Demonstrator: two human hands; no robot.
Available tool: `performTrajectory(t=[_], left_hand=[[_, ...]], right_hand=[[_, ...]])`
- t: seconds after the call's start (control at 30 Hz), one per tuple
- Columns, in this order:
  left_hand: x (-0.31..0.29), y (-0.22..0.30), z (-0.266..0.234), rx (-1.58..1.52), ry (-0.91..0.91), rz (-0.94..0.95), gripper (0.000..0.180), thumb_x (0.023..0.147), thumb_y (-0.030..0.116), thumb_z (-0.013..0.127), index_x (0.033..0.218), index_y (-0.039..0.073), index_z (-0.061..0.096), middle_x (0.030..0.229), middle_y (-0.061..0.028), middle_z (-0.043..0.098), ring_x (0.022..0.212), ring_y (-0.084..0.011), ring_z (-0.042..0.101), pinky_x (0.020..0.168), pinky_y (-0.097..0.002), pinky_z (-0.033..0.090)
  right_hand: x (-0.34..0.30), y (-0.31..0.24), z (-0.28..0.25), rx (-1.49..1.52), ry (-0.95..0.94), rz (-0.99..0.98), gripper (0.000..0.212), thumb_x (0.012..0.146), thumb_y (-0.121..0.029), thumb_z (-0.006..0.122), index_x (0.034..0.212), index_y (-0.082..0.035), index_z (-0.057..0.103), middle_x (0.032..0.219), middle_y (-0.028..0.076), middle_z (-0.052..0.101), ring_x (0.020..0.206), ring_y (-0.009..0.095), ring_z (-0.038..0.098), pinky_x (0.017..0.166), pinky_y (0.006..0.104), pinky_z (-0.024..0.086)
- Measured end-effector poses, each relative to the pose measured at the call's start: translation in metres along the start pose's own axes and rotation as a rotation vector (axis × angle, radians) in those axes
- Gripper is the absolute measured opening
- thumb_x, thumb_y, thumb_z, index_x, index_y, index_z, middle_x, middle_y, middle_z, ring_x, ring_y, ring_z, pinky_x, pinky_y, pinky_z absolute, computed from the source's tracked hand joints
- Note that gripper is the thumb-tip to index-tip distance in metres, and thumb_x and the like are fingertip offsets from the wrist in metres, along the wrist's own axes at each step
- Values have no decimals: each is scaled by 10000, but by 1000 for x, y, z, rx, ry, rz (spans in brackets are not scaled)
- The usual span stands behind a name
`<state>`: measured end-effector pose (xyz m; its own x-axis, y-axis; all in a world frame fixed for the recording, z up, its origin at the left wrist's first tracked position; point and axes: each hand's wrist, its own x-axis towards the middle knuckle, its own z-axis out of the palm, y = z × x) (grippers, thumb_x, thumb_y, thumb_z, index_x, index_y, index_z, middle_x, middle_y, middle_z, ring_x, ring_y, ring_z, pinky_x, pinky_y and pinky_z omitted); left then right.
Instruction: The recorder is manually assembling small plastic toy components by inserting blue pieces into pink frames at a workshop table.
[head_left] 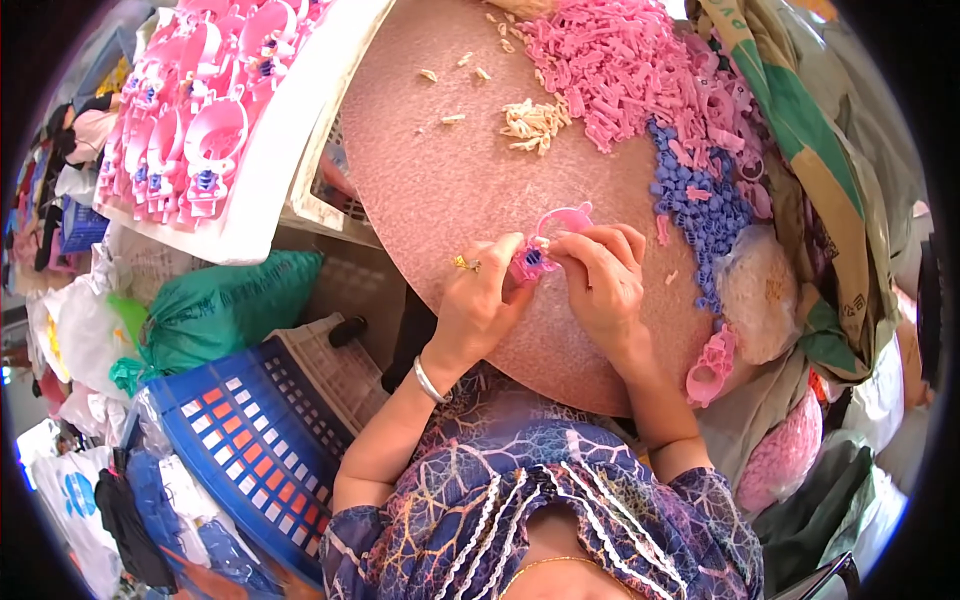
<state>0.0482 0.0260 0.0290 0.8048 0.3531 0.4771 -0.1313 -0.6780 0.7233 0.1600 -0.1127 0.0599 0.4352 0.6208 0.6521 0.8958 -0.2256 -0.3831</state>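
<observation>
Above the near part of the round table, my left hand (476, 312) is closed on a pink plastic toy piece (528, 268). The piece has a round loop at its far end and a small blue part set in its body. My right hand (606, 283) pinches at the right side of the same piece, thumb and forefinger together. Whether a tiny part sits between those fingertips is hidden. Beyond my hands lies a small heap of cream-coloured parts (535, 125), with a few scattered loose. To the right spreads a pile of small blue parts (700, 195).
A big pile of pink parts (620, 65) covers the table's far right. Similar pink pieces fill a white-lined tray (250, 215) at far left. A blue basket (245, 420) stands low at left, beside a green bag (235, 300). Sacking (810, 130) borders the table's right side.
</observation>
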Motion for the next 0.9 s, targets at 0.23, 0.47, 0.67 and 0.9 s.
performTrajectory(t=[0.23, 0.47, 0.67, 0.9], left_hand=[[2, 2, 0, 20, -9, 60, 607, 719, 20, 832, 1255, 25, 548, 1054, -144, 688, 949, -325, 677, 807, -403, 553], [3, 4, -2, 4, -11, 81, 533, 790, 24, 768, 1273, -13, 546, 1036, -172, 675, 942, -346, 652, 822, -428, 527], [1, 0, 0, -6, -17, 121, 592, 722, -18, 810, 1252, 8, 548, 1072, -172, 672, 932, -344, 671, 800, -413, 550], [3, 5, -4, 73, -59, 186, 593, 736, -25, 801, 1271, 2, 545, 1054, -160, 682, 954, -324, 670, 811, -406, 544]], right_hand=[[-1, 1, 1, -71, -47, -30, 341, 776, -1, 734, 1106, -68, 678, 893, -16, 717, 853, 165, 650, 866, 348, 423], [2, -3, -2, -106, -81, -16, 336, 776, -33, 714, 1107, -88, 706, 878, -20, 712, 865, 158, 641, 876, 356, 407], [7, -4, -11, -167, -208, -77, 352, 820, -124, 655, 1168, -117, 705, 830, -30, 695, 865, 148, 613, 921, 360, 366], [7, -10, -9, -199, -209, 2, 429, 825, -120, 653, 1254, -110, 661, 815, -29, 690, 841, 132, 603, 929, 360, 356]])
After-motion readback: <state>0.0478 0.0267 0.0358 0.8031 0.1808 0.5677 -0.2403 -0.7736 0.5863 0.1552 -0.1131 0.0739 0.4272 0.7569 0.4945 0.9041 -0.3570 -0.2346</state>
